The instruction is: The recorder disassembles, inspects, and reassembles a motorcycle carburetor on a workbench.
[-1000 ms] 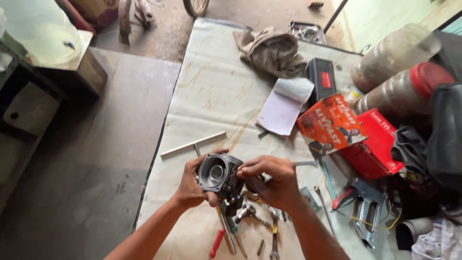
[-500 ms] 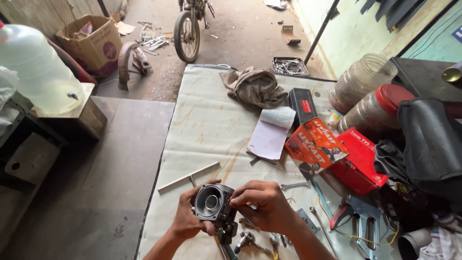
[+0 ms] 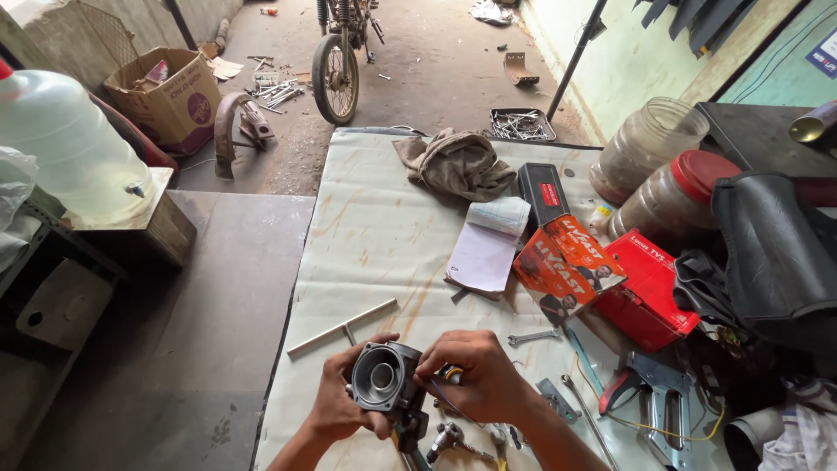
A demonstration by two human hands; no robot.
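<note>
Stained white sheeting covers the table (image 3: 375, 218), set on a concrete workshop floor with a motorcycle wheel (image 3: 335, 77) far beyond the hands. Both forearms are raised from the lower edge and bent inward. The left hand (image 3: 336, 403) is cupped around the left side of a housing (image 3: 384, 379), thumb near its rim; the right hand (image 3: 475, 377) is closed on its right side, fingers curled over the top. The housing is thus gripped between both hands, just above the table's near end. It is grey cast metal, round, with a wide open mouth turned toward the camera and a darker block beneath.

Right of and beyond the grip, an orange box (image 3: 565, 269) is leaned on a red box (image 3: 649, 292); a black box (image 3: 542, 192) with a red label is laid farther off. A notepad (image 3: 485, 249) is lying open beyond the grip, a rag (image 3: 455, 163) farther still. A cardboard carton (image 3: 166, 96) is standing on the floor, far left.
</note>
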